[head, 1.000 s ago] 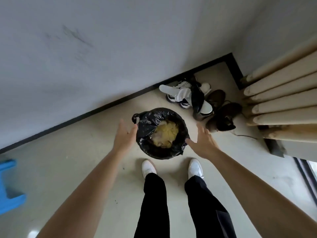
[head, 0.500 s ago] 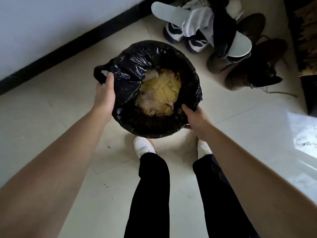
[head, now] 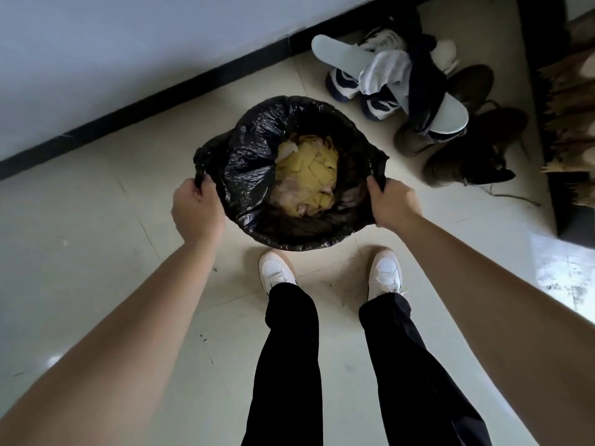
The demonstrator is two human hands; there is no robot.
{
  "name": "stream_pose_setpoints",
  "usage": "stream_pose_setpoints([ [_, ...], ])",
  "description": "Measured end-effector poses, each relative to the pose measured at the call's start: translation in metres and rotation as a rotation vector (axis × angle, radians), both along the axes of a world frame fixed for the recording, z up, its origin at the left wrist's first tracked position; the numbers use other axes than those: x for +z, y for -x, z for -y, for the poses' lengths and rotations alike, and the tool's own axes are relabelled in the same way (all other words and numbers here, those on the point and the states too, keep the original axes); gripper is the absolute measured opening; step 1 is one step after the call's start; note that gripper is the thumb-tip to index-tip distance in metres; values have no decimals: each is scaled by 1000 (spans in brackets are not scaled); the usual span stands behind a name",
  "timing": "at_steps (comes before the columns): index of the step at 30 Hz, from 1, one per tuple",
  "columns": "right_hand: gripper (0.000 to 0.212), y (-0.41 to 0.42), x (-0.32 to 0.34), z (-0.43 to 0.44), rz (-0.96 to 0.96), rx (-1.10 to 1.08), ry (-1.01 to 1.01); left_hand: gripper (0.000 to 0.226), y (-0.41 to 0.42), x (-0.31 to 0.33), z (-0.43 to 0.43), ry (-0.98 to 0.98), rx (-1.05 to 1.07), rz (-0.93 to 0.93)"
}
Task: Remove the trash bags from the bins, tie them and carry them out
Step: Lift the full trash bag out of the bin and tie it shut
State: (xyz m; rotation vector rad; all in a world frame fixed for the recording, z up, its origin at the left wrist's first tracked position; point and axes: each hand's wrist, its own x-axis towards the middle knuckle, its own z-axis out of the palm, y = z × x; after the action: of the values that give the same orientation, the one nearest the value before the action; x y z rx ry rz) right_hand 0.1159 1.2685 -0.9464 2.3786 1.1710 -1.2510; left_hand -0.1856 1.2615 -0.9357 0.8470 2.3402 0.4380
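A black trash bag (head: 251, 175) lines a round bin on the floor in front of my feet; the bag hides the bin itself. Yellow scraps and pale waste (head: 306, 175) fill its middle. My left hand (head: 196, 210) is closed around the bag's left handle loop at the rim. My right hand (head: 391, 202) is closed around the right handle flap on the opposite side. Both edges are pulled outward off the rim.
A pile of shoes and slippers (head: 415, 101) lies just beyond the bin on the right, by the black baseboard (head: 145, 107). A straw broom (head: 570, 123) leans at the far right. My white shoes (head: 277, 272) stand just behind the bin.
My hands went from reaching toward the bin, to resting on its rim, to gripping the bag's two handle ends and pulling them outward. The camera has dropped closer to the bin.
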Motion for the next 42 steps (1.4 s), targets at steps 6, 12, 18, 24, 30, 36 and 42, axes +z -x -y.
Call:
stream_pose_setpoints([
  [6, 48, 22, 72, -8, 12, 273, -298, 38, -29, 65, -2, -86, -275, 9],
  [12, 30, 25, 106, -16, -127, 131, -144, 36, -32, 101, -2, 142, -481, 26],
  [18, 93, 7, 65, -6, -64, 5, 55, 17, -22, 70, 16, 256, -307, 123],
  [24, 118, 52, 24, 11, -144, 166, -46, 56, -27, 33, 40, 195, 38, 151],
  [30, 43, 38, 0, 21, -176, -228, -222, 44, -24, 8, 45, 353, 169, 230],
  [36, 33, 39, 5, 22, -253, 19, -8, 44, -76, 52, 22, 225, -639, 26],
  [42, 30, 40, 38, 19, -91, -63, -152, 23, -78, 80, 12, -27, -462, -30],
])
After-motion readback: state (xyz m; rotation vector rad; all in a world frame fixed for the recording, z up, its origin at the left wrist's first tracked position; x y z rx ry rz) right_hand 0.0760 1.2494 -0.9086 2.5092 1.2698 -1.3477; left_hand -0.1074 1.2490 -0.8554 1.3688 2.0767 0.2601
